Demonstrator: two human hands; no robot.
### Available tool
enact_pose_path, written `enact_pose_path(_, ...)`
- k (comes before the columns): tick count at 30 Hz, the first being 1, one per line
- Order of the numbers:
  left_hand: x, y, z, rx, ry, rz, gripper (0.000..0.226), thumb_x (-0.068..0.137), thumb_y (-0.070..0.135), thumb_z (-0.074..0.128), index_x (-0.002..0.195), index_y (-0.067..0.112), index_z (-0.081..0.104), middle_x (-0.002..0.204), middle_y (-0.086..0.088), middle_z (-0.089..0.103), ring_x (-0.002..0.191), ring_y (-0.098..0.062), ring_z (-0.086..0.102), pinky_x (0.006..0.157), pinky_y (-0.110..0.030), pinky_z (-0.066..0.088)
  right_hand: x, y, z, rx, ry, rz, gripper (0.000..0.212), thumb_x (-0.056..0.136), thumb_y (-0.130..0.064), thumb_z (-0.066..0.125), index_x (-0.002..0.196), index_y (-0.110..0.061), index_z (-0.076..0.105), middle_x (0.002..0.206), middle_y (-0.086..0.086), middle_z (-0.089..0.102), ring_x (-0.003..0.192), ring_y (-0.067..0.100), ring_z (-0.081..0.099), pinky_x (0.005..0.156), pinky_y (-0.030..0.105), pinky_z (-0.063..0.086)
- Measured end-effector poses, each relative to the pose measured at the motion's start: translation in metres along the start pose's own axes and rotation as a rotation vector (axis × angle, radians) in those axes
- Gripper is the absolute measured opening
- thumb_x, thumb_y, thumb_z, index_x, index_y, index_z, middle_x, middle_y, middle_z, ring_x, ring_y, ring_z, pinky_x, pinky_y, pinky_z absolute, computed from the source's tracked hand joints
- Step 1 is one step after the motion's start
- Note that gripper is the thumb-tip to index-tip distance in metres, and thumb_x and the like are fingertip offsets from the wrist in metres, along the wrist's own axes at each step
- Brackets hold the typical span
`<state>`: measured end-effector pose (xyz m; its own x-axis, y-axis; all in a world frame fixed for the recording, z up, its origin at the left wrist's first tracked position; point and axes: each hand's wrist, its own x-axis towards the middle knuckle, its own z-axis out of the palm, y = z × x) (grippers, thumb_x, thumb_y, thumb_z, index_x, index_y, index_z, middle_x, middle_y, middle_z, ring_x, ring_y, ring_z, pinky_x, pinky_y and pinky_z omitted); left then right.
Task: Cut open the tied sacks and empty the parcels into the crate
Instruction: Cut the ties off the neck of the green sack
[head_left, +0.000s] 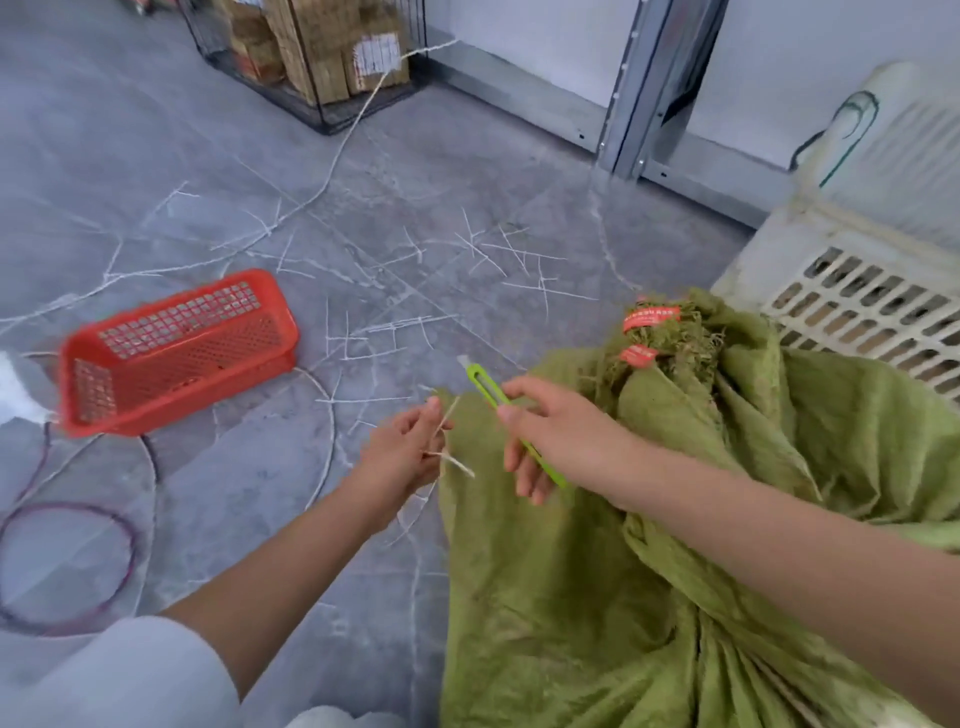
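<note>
A green woven sack (649, 545) lies crumpled on the grey floor at the lower right, its frayed mouth (670, 338) bunched and bearing two red tags. My left hand (405, 452) pinches a short piece of pale twine (452, 457) at the sack's left edge. My right hand (550, 436) holds a lime-green utility knife (491, 395) with its blade tip out, pointing up and to the left, just right of the twine. A white slatted crate (852, 306) stands behind the sack at the right. No parcels show inside the sack.
A red plastic basket (176, 348) lies on its side at the left. Several cut twine pieces (519, 260) litter the floor. A wire cage with cardboard boxes (317, 52) stands at the back, a metal rack post (639, 104) beside it. A purple hoop (67, 561) lies at the lower left.
</note>
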<state>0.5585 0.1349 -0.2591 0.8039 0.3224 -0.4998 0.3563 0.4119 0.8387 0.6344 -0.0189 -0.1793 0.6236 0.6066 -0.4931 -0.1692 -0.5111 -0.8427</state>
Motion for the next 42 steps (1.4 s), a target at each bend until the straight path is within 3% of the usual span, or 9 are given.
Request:
enact_pose_path(4, 0.012, -0.003, -0.026, -0.001, 0.148, 0.045, 0.037, 0.1, 0.034, 0.045, 0.081, 0.005, 0.056, 0.052, 0.003, 0.034, 0.033, -0.002, 0.024, 0.035, -0.014, 0.02, 0.042, 0.009, 0.026, 0.005, -0.018, 0.064, 0.031, 0.104, -0.014, 0.036, 0.135, -0.015, 0.036, 0.065, 0.013, 0.051, 0.038, 0.018, 0.051, 0.036, 0.024, 0.046)
enact_pose_path(10, 0.005, 0.028, 0.006, 0.17, 0.075, 0.082, 0.046, 0.098, 0.039, 0.049, 0.064, 0.009, 0.052, 0.05, 0.002, 0.033, 0.038, -0.008, 0.025, 0.038, -0.017, 0.023, 0.013, 0.0, 0.01, 0.214, 0.064, 0.009, 0.008, 0.102, -0.016, 0.044, 0.107, -0.011, 0.045, 0.065, 0.006, 0.047, 0.04, 0.014, 0.038, 0.034, 0.018, 0.029)
enact_pose_path(14, -0.004, 0.064, 0.089, 0.277, -0.028, 0.159, 0.048, 0.098, 0.038, 0.049, 0.059, 0.01, 0.047, 0.047, 0.002, 0.035, 0.034, -0.007, 0.028, 0.037, -0.016, 0.023, -0.02, -0.016, -0.021, 0.389, 0.346, -0.057, 0.022, 0.094, -0.031, 0.059, 0.085, -0.017, 0.044, 0.054, -0.002, 0.037, 0.037, 0.008, 0.029, 0.037, 0.018, 0.025)
enact_pose_path(18, -0.034, 0.086, 0.175, 0.246, -0.14, 0.205, 0.051, 0.1, 0.034, 0.045, 0.054, 0.012, 0.042, 0.035, 0.005, 0.03, 0.025, -0.005, 0.026, 0.031, -0.01, 0.021, -0.067, -0.037, -0.069, 0.594, 0.503, -0.226, 0.013, 0.095, -0.016, 0.058, 0.096, -0.01, 0.046, 0.039, -0.009, 0.04, 0.027, 0.004, 0.033, 0.031, 0.014, 0.026)
enact_pose_path(21, -0.058, 0.092, 0.239, 0.186, -0.282, 0.262, 0.039, 0.101, 0.031, 0.041, 0.08, 0.006, 0.063, 0.035, 0.005, 0.028, 0.027, -0.005, 0.024, 0.031, -0.011, 0.019, -0.109, -0.033, -0.114, 0.556, 0.665, -0.305, 0.015, 0.093, -0.014, 0.062, 0.084, -0.015, 0.05, 0.042, -0.009, 0.04, 0.028, 0.0, 0.036, 0.031, 0.013, 0.028)
enact_pose_path(23, -0.071, 0.088, 0.283, 0.21, -0.405, 0.302, 0.04, 0.101, 0.031, 0.042, 0.082, 0.001, 0.06, 0.04, 0.003, 0.029, 0.031, -0.007, 0.023, 0.034, -0.013, 0.018, -0.14, -0.021, -0.144, 0.548, 0.787, -0.341, 0.024, 0.092, -0.017, 0.062, 0.073, -0.018, 0.048, 0.043, -0.009, 0.038, 0.031, 0.0, 0.035, 0.035, 0.016, 0.03)
enact_pose_path(28, -0.113, 0.061, 0.383, 0.35, -0.588, 0.346, 0.055, 0.101, 0.04, 0.039, 0.05, 0.019, 0.04, 0.036, 0.005, 0.038, 0.031, -0.01, 0.028, 0.033, -0.014, 0.02, -0.228, 0.019, -0.199, 0.573, 1.041, -0.359, 0.03, 0.095, -0.025, 0.06, 0.07, -0.009, 0.053, 0.054, 0.004, 0.054, 0.034, 0.005, 0.042, 0.038, 0.017, 0.036)
enact_pose_path(32, -0.142, 0.03, 0.435, 0.522, -0.792, 0.291, 0.061, 0.095, 0.055, 0.037, 0.055, 0.01, 0.049, 0.044, -0.008, 0.043, 0.035, -0.016, 0.034, 0.034, -0.016, 0.022, -0.296, 0.064, -0.23, 0.6, 1.223, -0.322, 0.027, 0.094, -0.032, 0.06, 0.084, -0.007, 0.063, 0.064, 0.01, 0.065, 0.034, 0.004, 0.039, 0.036, 0.015, 0.031)
enact_pose_path(42, -0.173, -0.073, 0.545, 0.729, -1.115, 0.238, 0.045, 0.103, 0.036, 0.036, 0.08, 0.003, 0.057, 0.056, -0.003, 0.051, 0.044, -0.014, 0.044, 0.04, -0.017, 0.035, -0.419, 0.192, -0.317, 0.819, 1.847, -0.453, 0.027, 0.099, -0.029, 0.051, 0.08, -0.011, 0.058, 0.058, 0.006, 0.055, 0.03, 0.006, 0.026, 0.035, 0.013, 0.018)
